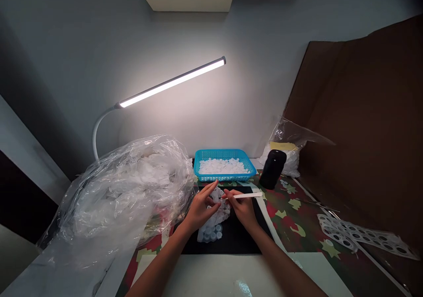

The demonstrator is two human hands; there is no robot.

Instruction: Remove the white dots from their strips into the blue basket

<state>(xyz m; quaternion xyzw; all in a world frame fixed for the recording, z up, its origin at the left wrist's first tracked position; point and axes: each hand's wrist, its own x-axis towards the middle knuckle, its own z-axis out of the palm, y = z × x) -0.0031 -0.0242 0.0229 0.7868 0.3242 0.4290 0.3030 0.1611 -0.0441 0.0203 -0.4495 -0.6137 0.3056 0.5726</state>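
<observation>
My left hand (pixel 200 206) is curled, its thumb and fingers around a small white translucent plastic piece (pixel 216 194); its exact kind is too small to make out. My right hand (pixel 243 209) pinches a slim white stick-like tool (pixel 248 195), whose outer end points right while its working end sits near the left fingertips. Under and between both hands lies a heap of small white plastic pieces (pixel 222 215). Nearer to me, several round translucent cap-like pieces (pixel 211 234) stand packed together on the black mat (pixel 238 242).
Behind my hands stands a blue basket (pixel 225 177) of small white pieces. A large clear plastic bag (pixel 132 200) bulges at left, beneath a lit lamp (pixel 172 83). To the right are a black bottle-like object (pixel 272 169), a filled bag (pixel 291 160), perforated strips (pixel 360 235) and cardboard (pixel 363 125).
</observation>
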